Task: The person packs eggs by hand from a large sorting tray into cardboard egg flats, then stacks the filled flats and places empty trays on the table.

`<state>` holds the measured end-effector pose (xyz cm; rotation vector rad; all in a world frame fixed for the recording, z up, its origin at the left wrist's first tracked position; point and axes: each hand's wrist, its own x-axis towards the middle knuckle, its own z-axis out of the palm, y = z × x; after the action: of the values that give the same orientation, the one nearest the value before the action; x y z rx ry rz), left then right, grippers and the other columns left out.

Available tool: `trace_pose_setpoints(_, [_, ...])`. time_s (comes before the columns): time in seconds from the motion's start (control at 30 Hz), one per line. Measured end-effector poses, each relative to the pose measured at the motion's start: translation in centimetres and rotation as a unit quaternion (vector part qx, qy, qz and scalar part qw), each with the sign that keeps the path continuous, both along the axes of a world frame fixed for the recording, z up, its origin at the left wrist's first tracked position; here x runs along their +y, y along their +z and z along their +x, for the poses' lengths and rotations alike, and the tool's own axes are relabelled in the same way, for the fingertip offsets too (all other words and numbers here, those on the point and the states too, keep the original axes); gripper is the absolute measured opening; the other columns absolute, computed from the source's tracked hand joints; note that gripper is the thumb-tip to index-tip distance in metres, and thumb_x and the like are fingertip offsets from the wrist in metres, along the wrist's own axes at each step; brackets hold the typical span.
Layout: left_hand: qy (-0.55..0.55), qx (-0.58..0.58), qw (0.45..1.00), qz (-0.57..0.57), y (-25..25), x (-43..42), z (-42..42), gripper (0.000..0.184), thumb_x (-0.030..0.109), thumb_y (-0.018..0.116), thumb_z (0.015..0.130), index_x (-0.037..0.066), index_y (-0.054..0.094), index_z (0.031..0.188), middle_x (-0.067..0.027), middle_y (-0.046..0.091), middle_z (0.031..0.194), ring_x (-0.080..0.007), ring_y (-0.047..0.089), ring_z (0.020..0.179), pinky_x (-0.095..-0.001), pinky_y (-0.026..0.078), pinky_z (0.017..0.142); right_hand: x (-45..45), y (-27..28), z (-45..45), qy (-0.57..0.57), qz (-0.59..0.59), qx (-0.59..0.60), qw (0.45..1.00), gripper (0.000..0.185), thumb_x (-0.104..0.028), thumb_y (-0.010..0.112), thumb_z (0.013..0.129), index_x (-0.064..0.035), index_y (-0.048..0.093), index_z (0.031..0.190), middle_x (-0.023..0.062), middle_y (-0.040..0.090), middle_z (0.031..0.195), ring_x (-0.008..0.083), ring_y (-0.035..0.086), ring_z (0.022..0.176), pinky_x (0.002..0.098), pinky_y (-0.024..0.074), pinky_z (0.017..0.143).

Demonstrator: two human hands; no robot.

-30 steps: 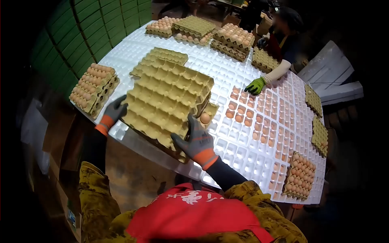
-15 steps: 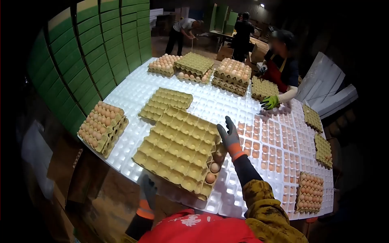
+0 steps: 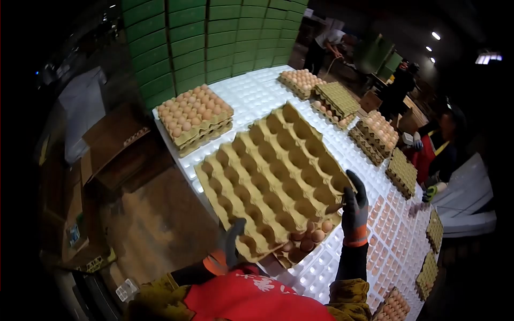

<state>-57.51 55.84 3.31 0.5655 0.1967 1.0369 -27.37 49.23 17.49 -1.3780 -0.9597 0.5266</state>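
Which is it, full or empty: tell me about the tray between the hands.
Empty: the tray shows bare cups; the eggs at its edge sit underneath.

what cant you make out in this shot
All in the head view:
Eggs under the upper tray: how many there are, since that tray covers what lies beneath.
Left hand: some fingers, out of sight at the tray's near edge.
Egg carton at lower right: its near end, cut off by the bottom edge.
Dark-clothed person at the back: what their hands do, too dim and small.
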Motion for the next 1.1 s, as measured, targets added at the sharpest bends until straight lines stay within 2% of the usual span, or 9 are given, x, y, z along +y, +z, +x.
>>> trace_pose_setpoints(0.07, [-0.067, -0.170, 0.971, -0.153, 0.4, 3.7, -0.2, 0.048, 0.034, 0.045, 0.106, 0.009, 0.041, 0.147, -0.0105, 0.054, 0.138, -0.0295, 0.055, 0.122, -0.0432, 0.045, 0.102, 0.3, 0.6, -2.1, 0.031, 0.061, 0.011, 0.998, 0.057, -0.017, 0.060, 0.098, -0.0030, 0.038, 0.150, 0.0157, 0.050, 0.144, 0.0243, 0.050, 0.130, 0.0369, 0.0393, 0.110])
trace_pose_setpoints(0.23, [-0.084, -0.114, 0.990, -0.024, 4.9, 16.2, -4.3, 0.052, 0.038, 0.044, 0.106, 0.009, 0.041, 0.148, -0.0105, 0.051, 0.143, -0.0257, 0.051, 0.128, -0.0416, 0.045, 0.105, -1.2, -1.6, -4.2, 0.023, -0.002, -0.037, 0.999, 0.062, -0.008, 0.064, 0.095, -0.0048, 0.037, 0.152, 0.0149, 0.052, 0.143, 0.0231, 0.052, 0.130, 0.0360, 0.0430, 0.108])
trace_pose_setpoints(0.37, [0.258, 0.125, 0.958, 0.019, 2.7, 29.2, -8.3, 0.057, 0.042, 0.053, 0.102, 0.005, 0.048, 0.145, -0.0109, 0.054, 0.142, -0.0265, 0.054, 0.125, -0.0396, 0.045, 0.104, -5.4, -5.5, -3.3, 0.006, -0.039, 0.032, 0.999, 0.054, -0.005, 0.059, 0.098, -0.0028, 0.042, 0.149, 0.0120, 0.058, 0.136, 0.0184, 0.060, 0.119, 0.0313, 0.0480, 0.101])
trace_pose_setpoints(0.57, [0.142, 0.360, 0.921, -0.031, -7.6, 48.4, -16.0, 0.068, 0.051, 0.056, 0.098, 0.005, 0.046, 0.147, -0.0088, 0.051, 0.146, -0.0279, 0.052, 0.128, -0.0429, 0.045, 0.103, -12.0, -9.1, -2.9, -0.074, -0.111, 0.075, 0.988, 0.046, -0.012, 0.063, 0.098, -0.0012, 0.050, 0.141, 0.0105, 0.063, 0.131, 0.0170, 0.060, 0.120, 0.0316, 0.0472, 0.103])
trace_pose_setpoints(0.73, [0.191, 0.259, 0.946, -0.039, -8.6, 48.0, -16.2, 0.074, 0.052, 0.052, 0.100, 0.011, 0.029, 0.157, -0.0125, 0.033, 0.160, -0.0279, 0.036, 0.143, -0.0428, 0.041, 0.110, -17.5, -11.3, -3.3, -0.130, -0.186, 0.093, 0.969, 0.046, -0.015, 0.065, 0.097, -0.0030, 0.053, 0.140, 0.0119, 0.064, 0.129, 0.0171, 0.060, 0.119, 0.0303, 0.0479, 0.101])
trace_pose_setpoints(0.87, [0.512, 0.444, 0.683, 0.272, -6.0, 44.1, -12.8, 0.055, 0.031, 0.041, 0.106, 0.004, 0.034, 0.154, -0.0179, 0.042, 0.153, -0.0275, 0.044, 0.139, -0.0418, 0.034, 0.116, -20.9, -14.6, -5.4, -0.161, -0.185, 0.094, 0.965, 0.044, -0.019, 0.065, 0.097, -0.0034, 0.055, 0.138, 0.0126, 0.065, 0.127, 0.0193, 0.062, 0.117, 0.0328, 0.0500, 0.100])
trace_pose_setpoints(1.0, [0.169, 0.354, 0.827, 0.403, 4.6, 19.3, 2.6, 0.052, 0.029, 0.035, 0.107, 0.000, 0.038, 0.150, -0.0175, 0.049, 0.148, -0.0298, 0.048, 0.136, -0.0429, 0.035, 0.115, -21.2, -15.8, -8.8, -0.111, -0.188, 0.068, 0.974, 0.043, -0.024, 0.064, 0.096, -0.0037, 0.057, 0.134, 0.0168, 0.066, 0.122, 0.0259, 0.066, 0.109, 0.0357, 0.0528, 0.093])
trace_pose_setpoints(1.03, [0.085, 0.357, 0.834, 0.412, 4.8, 16.4, 4.8, 0.053, 0.030, 0.033, 0.107, -0.001, 0.039, 0.149, -0.0176, 0.050, 0.146, -0.0304, 0.048, 0.136, -0.0429, 0.035, 0.115, -21.4, -15.9, -9.6, -0.077, -0.203, 0.065, 0.974, 0.046, -0.021, 0.065, 0.097, -0.0075, 0.054, 0.139, 0.0143, 0.065, 0.121, 0.0201, 0.065, 0.109, 0.0351, 0.0529, 0.094])
trace_pose_setpoints(1.1, [0.027, 0.355, 0.762, 0.541, 6.6, 7.1, 8.8, 0.051, 0.027, 0.036, 0.107, -0.006, 0.044, 0.144, -0.0181, 0.056, 0.141, -0.0282, 0.053, 0.130, -0.0400, 0.038, 0.112, -22.1, -13.1, -10.2, 0.011, -0.282, -0.011, 0.959, 0.049, -0.035, 0.058, 0.096, -0.0106, 0.052, 0.139, 0.0188, 0.059, 0.131, 0.0347, 0.057, 0.122, 0.0442, 0.0458, 0.103])
